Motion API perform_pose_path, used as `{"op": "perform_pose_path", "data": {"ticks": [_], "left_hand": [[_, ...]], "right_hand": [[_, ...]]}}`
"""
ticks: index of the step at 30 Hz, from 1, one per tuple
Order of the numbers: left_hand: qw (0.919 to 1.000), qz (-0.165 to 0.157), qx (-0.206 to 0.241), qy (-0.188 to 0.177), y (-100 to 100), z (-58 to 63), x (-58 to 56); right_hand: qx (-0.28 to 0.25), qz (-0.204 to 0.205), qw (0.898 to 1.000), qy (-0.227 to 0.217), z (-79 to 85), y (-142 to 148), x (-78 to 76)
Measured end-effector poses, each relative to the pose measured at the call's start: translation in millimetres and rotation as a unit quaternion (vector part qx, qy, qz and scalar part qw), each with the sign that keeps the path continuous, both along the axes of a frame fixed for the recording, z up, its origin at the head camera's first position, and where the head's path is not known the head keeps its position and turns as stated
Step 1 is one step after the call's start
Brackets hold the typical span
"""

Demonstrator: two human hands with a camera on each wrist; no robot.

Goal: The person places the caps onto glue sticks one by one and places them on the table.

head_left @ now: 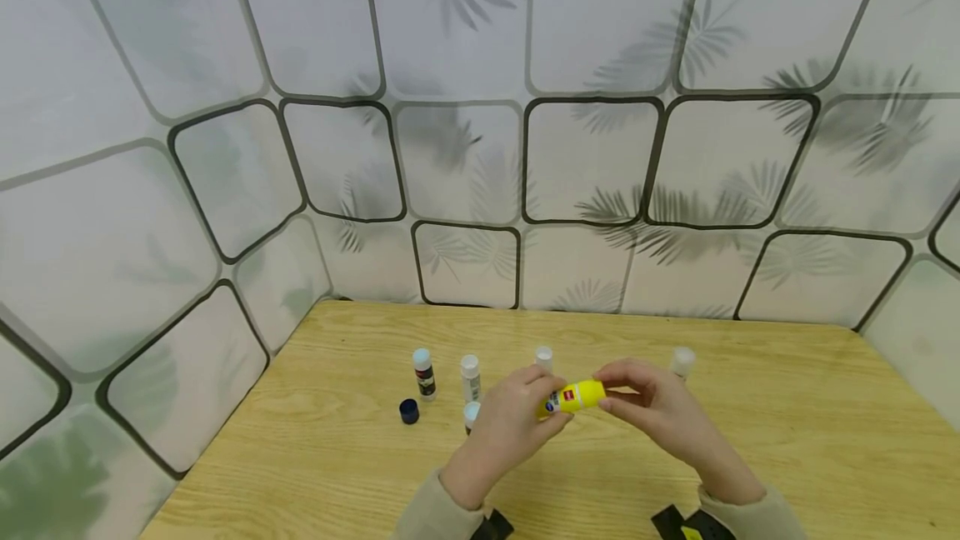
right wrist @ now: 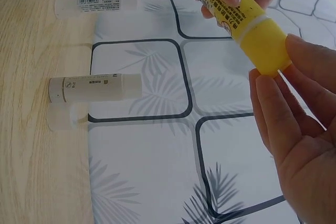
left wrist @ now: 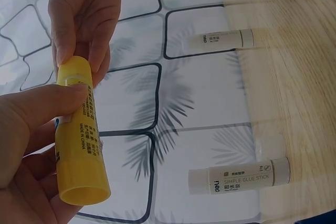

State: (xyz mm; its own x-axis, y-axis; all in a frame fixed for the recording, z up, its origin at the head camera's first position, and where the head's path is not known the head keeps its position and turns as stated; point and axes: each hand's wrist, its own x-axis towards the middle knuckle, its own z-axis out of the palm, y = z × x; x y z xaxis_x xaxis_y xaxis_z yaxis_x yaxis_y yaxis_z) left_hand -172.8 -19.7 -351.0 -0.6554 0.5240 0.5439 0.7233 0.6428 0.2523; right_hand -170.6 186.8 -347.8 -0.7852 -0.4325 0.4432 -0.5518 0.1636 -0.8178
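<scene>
Above the table, my left hand [head_left: 510,415] grips the body of a yellow glue stick [head_left: 573,397], thumb on one side and fingers on the other. The thumb and fingertips of my right hand [head_left: 660,411] pinch the yellow cap [right wrist: 265,45] at its other end. A white ring shows between cap and body in the right wrist view. The stick is tilted, its round base facing the left wrist camera. Behind my left hand stands a white glue stick [head_left: 543,357], partly hidden. Another white stick [head_left: 682,362] stands behind my right hand.
Left on the wooden table [head_left: 270,457] stand a dark-labelled stick [head_left: 424,375] with a pale blue top, a white stick [head_left: 470,377] and a pale-topped one [head_left: 472,413] half hidden by my left hand. A dark blue cap [head_left: 408,412] lies near them. Patterned cloth [head_left: 465,265] rises behind.
</scene>
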Motion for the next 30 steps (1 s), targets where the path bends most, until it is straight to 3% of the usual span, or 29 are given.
{"op": "perform_pose_path", "data": {"ticks": [17,30], "left_hand": [[0.9988,0.012,0.028,0.039,2.8,-1.0,3.0],[0.9978,0.016,0.039,0.052,4.4,-2.4,3.6]], "right_hand": [[0.022,-0.049,0.998,0.031,2.7,-3.2,5.1],[0.024,-0.059,0.998,0.030,5.8,-3.8,7.7]]}}
